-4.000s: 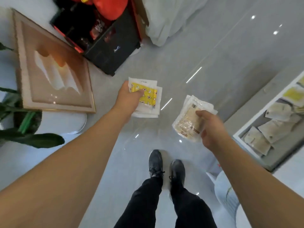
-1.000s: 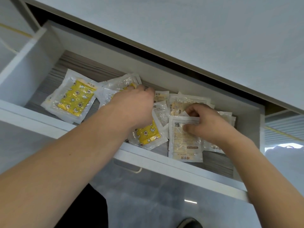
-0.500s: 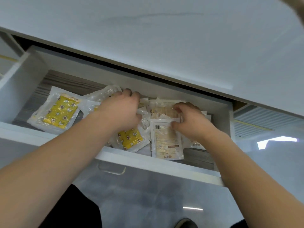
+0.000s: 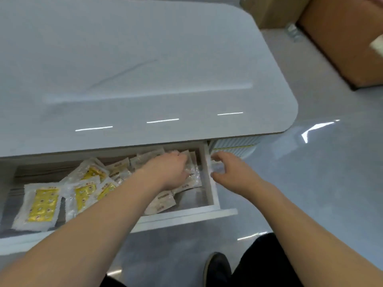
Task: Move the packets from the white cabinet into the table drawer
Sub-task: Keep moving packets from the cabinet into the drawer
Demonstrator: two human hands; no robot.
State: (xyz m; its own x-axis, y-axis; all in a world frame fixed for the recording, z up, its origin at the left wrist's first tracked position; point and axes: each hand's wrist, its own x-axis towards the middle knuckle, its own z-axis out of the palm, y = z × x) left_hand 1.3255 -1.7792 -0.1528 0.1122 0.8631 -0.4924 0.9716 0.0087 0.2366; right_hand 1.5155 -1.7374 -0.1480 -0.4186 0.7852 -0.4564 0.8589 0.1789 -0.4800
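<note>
The white table drawer [image 4: 186, 216] stands pulled out under the glossy table top [image 4: 145, 69]. Yellow packets [image 4: 42, 205] lie in its left half and beige packets [image 4: 162, 204] in its right half, overlapping one another. My left hand [image 4: 169, 170] reaches into the drawer's right rear corner and lies palm down on the beige packets with its fingers bent; whether it grips one is hidden. My right hand [image 4: 230, 172] hovers outside the drawer, just right of its side wall, fingers spread and holding nothing. The white cabinet is out of view.
A brown cardboard box [image 4: 342, 38] sits on the floor at the far right, beyond the table's rounded corner. The shiny grey floor [image 4: 310, 183] spreads to the right of the drawer. My shoe [image 4: 217, 268] and dark trouser legs are below the drawer front.
My right hand has let go of its beige packet and left the drawer to the right. My left hand has shifted right onto the beige packets. The view has tilted up over the table top.
</note>
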